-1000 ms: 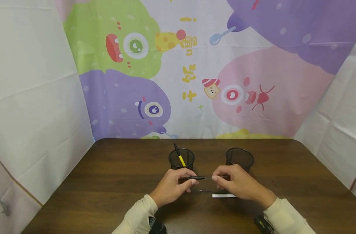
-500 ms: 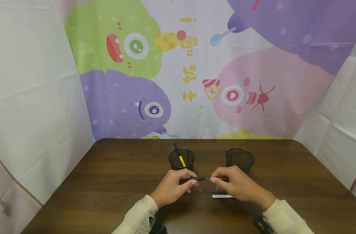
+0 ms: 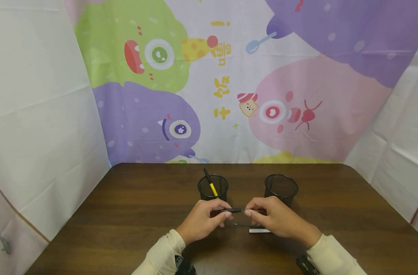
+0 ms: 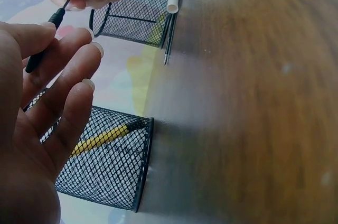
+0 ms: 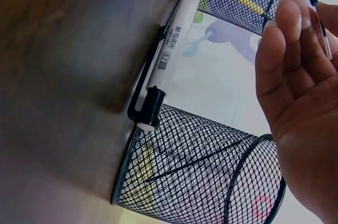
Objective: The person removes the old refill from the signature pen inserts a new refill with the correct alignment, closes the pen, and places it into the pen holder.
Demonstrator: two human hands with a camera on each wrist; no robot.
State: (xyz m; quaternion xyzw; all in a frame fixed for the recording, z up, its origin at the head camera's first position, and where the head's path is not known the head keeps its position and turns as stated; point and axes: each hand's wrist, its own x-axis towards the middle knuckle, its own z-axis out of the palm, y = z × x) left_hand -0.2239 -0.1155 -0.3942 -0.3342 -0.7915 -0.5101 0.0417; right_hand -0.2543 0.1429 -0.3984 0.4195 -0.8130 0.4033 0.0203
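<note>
1. Pinching between thumb and fingertips is seen in both hands: a black pen grip [image 4: 55, 19] is held by the left hand [image 3: 203, 219], and the rear of a thin refill [image 5: 326, 43] by the right hand [image 3: 277, 215]. The left hand's other fingers are spread loosely.
2. Both pieces are held in line above the wooden table [image 3: 126, 214].
3. Compared with a second ago, the right hand has been brought closer to the left, and less refill is bared between them; it seems to be pushed deeper into the grip.
4. Below the right hand, a white pen barrel [image 5: 171, 49] and a second refill [image 4: 168, 47] are laid side by side.
5. Beyond, a yellow-and-black pen [image 3: 210, 183] is held in the left mesh cup [image 4: 119, 184]; the right mesh cup [image 5: 190, 166] is set apart.
</note>
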